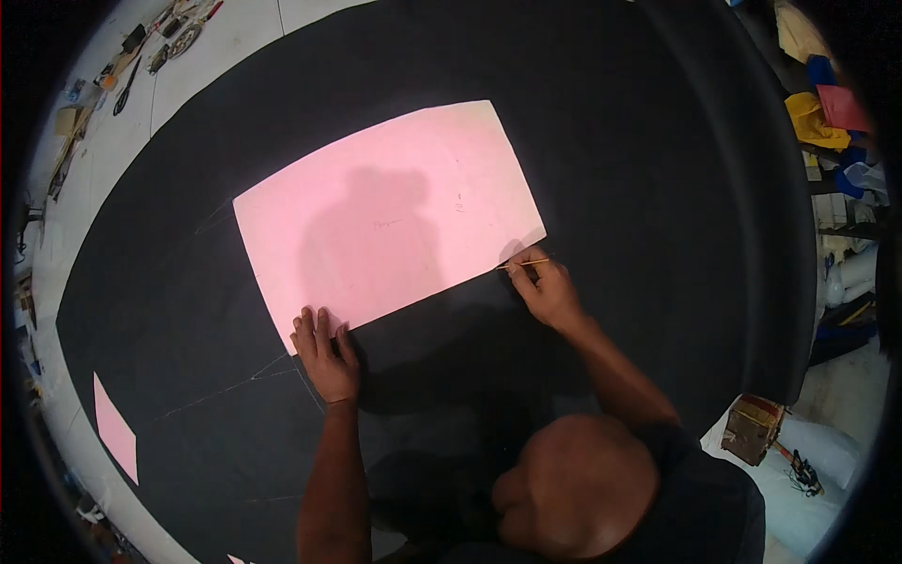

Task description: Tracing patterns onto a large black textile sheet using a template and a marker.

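A large pink pattern sheet (376, 226) with a curved top edge lies flat on black fabric (611, 169). My left hand (326, 357) rests on the sheet's lower left corner, its fingers spread and pressing down. At the lower right edge of the sheet, my right hand (545, 289) pinches a thin yellow pencil (534, 262). The pencil's tip meets the sheet's lower edge where it borders the fabric. Faint pale lines (221, 393) run over the fabric beyond the sheet's left corners. A shadow falls across the middle of the sheet.
A smaller pink piece (116, 430) lies at the fabric's left edge. The fabric forms a thick roll (733, 141) along the right side. Tools (183, 39) lie at the far left. A brown box-like object (752, 429) and coloured scraps (816, 120) are at the right.
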Motion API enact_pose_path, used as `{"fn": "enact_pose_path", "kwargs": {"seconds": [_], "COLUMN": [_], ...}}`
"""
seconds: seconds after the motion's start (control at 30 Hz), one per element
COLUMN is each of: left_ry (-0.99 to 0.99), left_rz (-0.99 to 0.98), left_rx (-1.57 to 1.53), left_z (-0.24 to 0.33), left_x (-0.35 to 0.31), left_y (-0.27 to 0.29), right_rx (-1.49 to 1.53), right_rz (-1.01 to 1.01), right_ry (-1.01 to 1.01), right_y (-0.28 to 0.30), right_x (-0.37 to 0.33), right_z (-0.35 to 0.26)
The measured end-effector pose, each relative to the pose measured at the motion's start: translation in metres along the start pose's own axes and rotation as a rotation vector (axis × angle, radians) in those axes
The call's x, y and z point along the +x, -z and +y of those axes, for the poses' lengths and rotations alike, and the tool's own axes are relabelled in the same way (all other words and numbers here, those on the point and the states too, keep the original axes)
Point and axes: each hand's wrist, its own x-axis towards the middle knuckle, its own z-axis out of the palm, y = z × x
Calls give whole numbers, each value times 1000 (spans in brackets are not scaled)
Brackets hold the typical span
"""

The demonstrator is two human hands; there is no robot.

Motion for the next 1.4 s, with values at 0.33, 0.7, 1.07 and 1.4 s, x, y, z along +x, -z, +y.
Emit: {"fn": "enact_pose_path", "kwargs": {"seconds": [0.33, 0.7, 1.07, 1.4], "left_ry": [2, -2, -2, -84], "left_rz": [-3, -2, 11, 6], "left_rx": [-17, 5, -28, 91], "left_z": [0, -3, -2, 7], "left_x": [0, -1, 3, 52], "left_y": [0, 1, 0, 5], "right_rx": [-172, -199, -246, -543], "right_rz": [66, 182, 450, -9], "right_ry": [-24, -126, 106, 479], "right_y": [13, 37, 25, -63], "right_x": [14, 30, 16, 65], "right_z": [9, 32, 7, -18]}}
